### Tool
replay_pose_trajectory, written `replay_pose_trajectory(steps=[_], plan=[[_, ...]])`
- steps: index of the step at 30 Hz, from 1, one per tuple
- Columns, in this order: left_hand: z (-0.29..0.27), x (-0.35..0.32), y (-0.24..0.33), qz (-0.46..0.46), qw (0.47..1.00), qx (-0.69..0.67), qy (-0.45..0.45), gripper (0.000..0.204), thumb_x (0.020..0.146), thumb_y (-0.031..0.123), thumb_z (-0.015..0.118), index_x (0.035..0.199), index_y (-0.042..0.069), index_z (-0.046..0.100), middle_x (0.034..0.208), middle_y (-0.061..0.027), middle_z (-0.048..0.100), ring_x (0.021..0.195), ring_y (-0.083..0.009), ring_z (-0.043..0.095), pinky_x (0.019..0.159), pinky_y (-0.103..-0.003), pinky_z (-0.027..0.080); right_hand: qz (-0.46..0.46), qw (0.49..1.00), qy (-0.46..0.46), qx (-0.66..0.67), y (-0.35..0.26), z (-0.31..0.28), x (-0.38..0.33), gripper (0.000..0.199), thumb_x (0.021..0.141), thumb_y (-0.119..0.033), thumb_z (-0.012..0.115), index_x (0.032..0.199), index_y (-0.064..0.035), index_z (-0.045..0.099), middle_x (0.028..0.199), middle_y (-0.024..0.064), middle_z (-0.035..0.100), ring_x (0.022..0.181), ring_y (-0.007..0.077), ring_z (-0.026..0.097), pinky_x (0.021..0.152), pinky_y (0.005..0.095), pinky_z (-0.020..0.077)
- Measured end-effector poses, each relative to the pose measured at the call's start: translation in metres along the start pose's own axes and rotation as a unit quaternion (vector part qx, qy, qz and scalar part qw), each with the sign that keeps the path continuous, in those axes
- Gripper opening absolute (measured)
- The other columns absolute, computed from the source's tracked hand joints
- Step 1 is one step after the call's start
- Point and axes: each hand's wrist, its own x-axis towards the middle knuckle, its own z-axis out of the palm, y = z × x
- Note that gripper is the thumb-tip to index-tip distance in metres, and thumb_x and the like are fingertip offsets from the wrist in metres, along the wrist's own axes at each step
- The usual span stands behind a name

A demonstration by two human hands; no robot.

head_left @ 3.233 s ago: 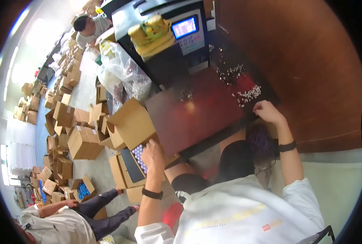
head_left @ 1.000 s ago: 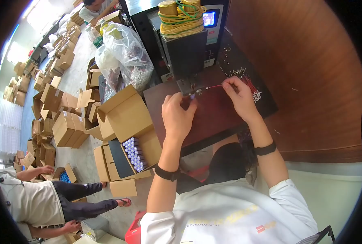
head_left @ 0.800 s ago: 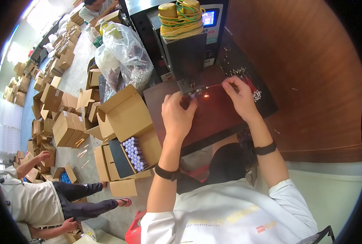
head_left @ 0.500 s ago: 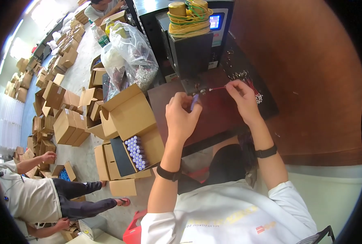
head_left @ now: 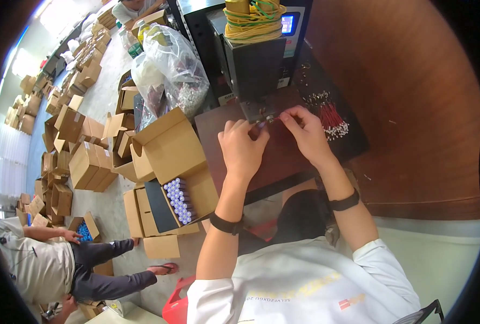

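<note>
At the spot welder's [head_left: 253, 70] electrode tips [head_left: 267, 114], my two hands work close together. My left hand [head_left: 242, 146] is closed around a purple cylindrical battery cell [head_left: 260, 125], mostly hidden by the fingers, with one end at the tips. Between the thumb and fingertips of my right hand [head_left: 303, 132] is pinched a thin red wire [head_left: 276, 118]; its near end reaches the tips and the rest is hidden. To the right, a bundle of red wires with white ends [head_left: 333, 120] lies on the dark work surface.
Left of the bench top [head_left: 226, 162], an open cardboard box [head_left: 167, 146] holds rows of purple cells [head_left: 178, 201]. Behind it stands a clear plastic bag [head_left: 178, 75] of small white parts. A brown board [head_left: 402, 108] rises at right. A co-worker [head_left: 45, 264] stands lower left among cartons.
My right hand has moved left with the red wire, closer to the electrode tips. The cell in my left hand now shows less. The co-worker's raised arm has come down.
</note>
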Motion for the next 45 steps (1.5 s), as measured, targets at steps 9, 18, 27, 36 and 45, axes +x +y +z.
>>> replay_pose_trajectory(steps=[9, 18, 27, 36, 45], plan=[[-0.002, -0.004, 0.002, -0.007, 1.0, -0.002, -0.002, 0.015, 0.079, 0.019, 0.076, 0.076, 0.006, 0.068, 0.075, -0.0047, 0.064, 0.086, -0.028, 0.059, 0.077, -0.042, 0.041, 0.001, 1.0, 0.018, -0.008, 0.004, -0.001, -0.003, 0.018, 0.102, -0.017, 0.064, 0.105, -0.0002, 0.068, 0.093, -0.002, 0.063, 0.087, 0.0057, 0.054, 0.078, 0.0226, 0.0434], [0.002, -0.002, -0.002, 0.0, 1.0, -0.004, -0.002, 0.014, 0.079, 0.018, 0.076, 0.077, 0.007, 0.068, 0.077, -0.0044, 0.064, 0.085, -0.0284, 0.059, 0.076, -0.042, 0.041, 0.007, 1.0, 0.03, 0.003, 0.006, -0.001, 0.0, 0.025, 0.099, -0.021, 0.067, 0.104, 0.0032, 0.069, 0.094, 0.0095, 0.065, 0.086, 0.0169, 0.059, 0.08, 0.0301, 0.047], [-0.007, 0.004, 0.001, 0.013, 0.999, -0.013, 0.031, 0.02, 0.071, 0.017, 0.079, 0.071, 0.001, 0.067, 0.078, -0.0181, 0.066, 0.081, -0.0378, 0.061, 0.072, -0.049, 0.047, -0.035, 0.998, 0.038, -0.024, -0.007, 0.001, 0.004, 0.02, 0.099, -0.017, 0.066, 0.099, 0.0023, 0.066, 0.092, 0.0093, 0.065, 0.087, 0.0169, 0.06, 0.08, 0.0309, 0.0474], [0.0, -0.018, -0.002, 0.025, 0.999, -0.032, 0.02, 0.017, 0.075, 0.018, 0.073, 0.09, 0.01, 0.074, 0.078, -0.0064, 0.066, 0.082, -0.0274, 0.063, 0.078, -0.042, 0.044, 0.021, 0.996, 0.051, 0.075, -0.006, -0.021, -0.029, 0.014, 0.099, -0.014, 0.066, 0.096, -0.0008, 0.064, 0.088, -0.0025, 0.06, 0.086, 0.007, 0.054, 0.078, 0.0247, 0.0447], [-0.009, -0.013, -0.004, -0.006, 0.993, -0.107, 0.04, 0.011, 0.077, 0.015, 0.074, 0.082, 0.005, 0.073, 0.079, -0.0155, 0.069, 0.075, -0.031, 0.067, 0.071, -0.041, 0.054, 0.073, 0.965, 0.246, 0.059, 0.039, -0.167, -0.125, 0.017, 0.104, -0.024, 0.062, 0.095, -0.0095, 0.063, 0.079, -0.0081, 0.045, 0.073, 0.003, 0.04, 0.065, 0.0218, 0.031]])
